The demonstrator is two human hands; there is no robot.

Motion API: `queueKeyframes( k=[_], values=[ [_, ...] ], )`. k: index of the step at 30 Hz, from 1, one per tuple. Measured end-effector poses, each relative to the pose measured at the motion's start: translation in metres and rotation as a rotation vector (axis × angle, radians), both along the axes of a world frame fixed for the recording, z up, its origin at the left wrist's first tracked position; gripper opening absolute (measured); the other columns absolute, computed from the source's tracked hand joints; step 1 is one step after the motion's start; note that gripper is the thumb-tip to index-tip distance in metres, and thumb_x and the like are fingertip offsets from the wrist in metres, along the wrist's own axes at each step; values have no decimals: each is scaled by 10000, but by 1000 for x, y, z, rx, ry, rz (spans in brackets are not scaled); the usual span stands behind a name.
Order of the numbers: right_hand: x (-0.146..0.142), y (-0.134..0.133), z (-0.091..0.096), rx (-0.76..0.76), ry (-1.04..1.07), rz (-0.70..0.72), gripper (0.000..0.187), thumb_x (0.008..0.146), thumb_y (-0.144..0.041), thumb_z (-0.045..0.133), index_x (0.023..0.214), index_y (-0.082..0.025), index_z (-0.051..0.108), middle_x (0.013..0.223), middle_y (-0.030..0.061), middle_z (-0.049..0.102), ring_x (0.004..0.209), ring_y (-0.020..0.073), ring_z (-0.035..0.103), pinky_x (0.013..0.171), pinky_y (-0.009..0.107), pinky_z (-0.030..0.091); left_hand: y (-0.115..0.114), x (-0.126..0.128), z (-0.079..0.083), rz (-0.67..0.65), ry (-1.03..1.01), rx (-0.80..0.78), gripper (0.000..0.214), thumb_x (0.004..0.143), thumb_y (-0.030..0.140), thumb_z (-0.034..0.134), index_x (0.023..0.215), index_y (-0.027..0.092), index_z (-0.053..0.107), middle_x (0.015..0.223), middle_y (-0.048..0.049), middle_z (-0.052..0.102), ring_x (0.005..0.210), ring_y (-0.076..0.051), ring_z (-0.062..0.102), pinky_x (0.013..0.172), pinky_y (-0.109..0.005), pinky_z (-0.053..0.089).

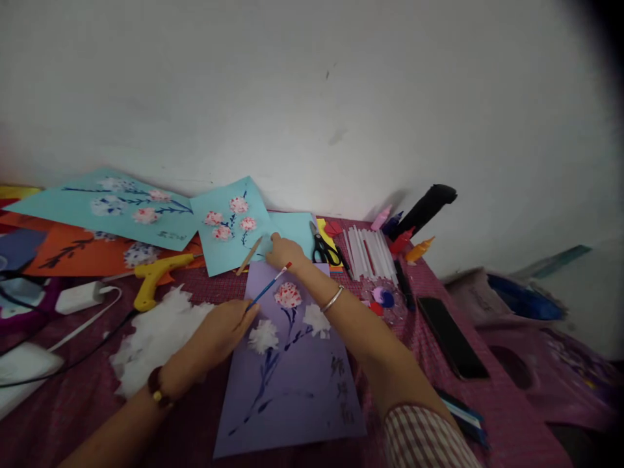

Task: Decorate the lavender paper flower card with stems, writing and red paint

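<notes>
My left hand point(228, 328) pinches a paintbrush point(268, 286) with a blue handle and a red tip. Beneath both arms lies a purple sheet point(292, 416) bearing painted dark-blue branches and dark writing. On it are a red-dotted tissue flower point(288, 296) and two white tissue flowers, one point(264, 337) close to my left hand, the other point(316, 320) partly under my right forearm. My right hand point(285, 251) reaches past the sheet's top edge to the light-blue papers point(292, 227), its fingers curled; anything in them is hidden. A wooden stick point(249, 255) lies just left of it.
White tissue pieces point(160, 331) and a yellow glue gun point(158, 276) lie left. To the right are scissors point(324, 247), white glue sticks point(373, 253), a paint palette point(383, 299), paint bottles point(420, 249) and a phone point(453, 338). Finished-looking flower pictures point(121, 201) lean by the wall.
</notes>
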State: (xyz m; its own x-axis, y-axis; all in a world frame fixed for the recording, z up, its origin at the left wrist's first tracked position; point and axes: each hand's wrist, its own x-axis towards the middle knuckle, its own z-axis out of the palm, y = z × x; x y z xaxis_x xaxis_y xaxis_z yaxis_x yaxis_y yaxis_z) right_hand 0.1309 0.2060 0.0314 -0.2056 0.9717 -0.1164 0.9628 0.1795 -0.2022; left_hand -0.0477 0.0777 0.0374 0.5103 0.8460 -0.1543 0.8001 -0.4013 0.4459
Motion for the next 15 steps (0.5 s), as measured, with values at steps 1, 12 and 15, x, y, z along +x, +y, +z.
queueKeyframes(
  k=[1, 12, 15],
  values=[
    [-2, -2, 0, 16, -2, 3, 419, 945, -321, 452, 1286, -81, 410, 1140, 210, 654, 1050, 315, 648, 804, 403, 520, -1, 1, 1, 5, 12, -5, 459, 984, 385, 217, 823, 184, 597, 871, -101, 703, 812, -236, 638, 768, -342, 450],
    [-38, -2, 6, 151, -68, 489, 147, 929, -288, 518, 1034, -204, 577, 1167, 98, 574, 971, 216, 647, 766, 300, 498, -5, -2, 5, 2, -1, -41, 456, 979, 389, 239, 804, 178, 603, 804, -86, 685, 731, -216, 620, 702, -309, 441],
    [-36, 1, 5, 150, -99, 552, 192, 943, -359, 515, 1018, -189, 566, 1121, 98, 586, 958, 214, 641, 769, 304, 496, -1, -10, 6, -45, -96, -70, 463, 973, 428, 257, 812, 191, 620, 776, -54, 683, 724, -198, 618, 719, -292, 455]
  ],
)
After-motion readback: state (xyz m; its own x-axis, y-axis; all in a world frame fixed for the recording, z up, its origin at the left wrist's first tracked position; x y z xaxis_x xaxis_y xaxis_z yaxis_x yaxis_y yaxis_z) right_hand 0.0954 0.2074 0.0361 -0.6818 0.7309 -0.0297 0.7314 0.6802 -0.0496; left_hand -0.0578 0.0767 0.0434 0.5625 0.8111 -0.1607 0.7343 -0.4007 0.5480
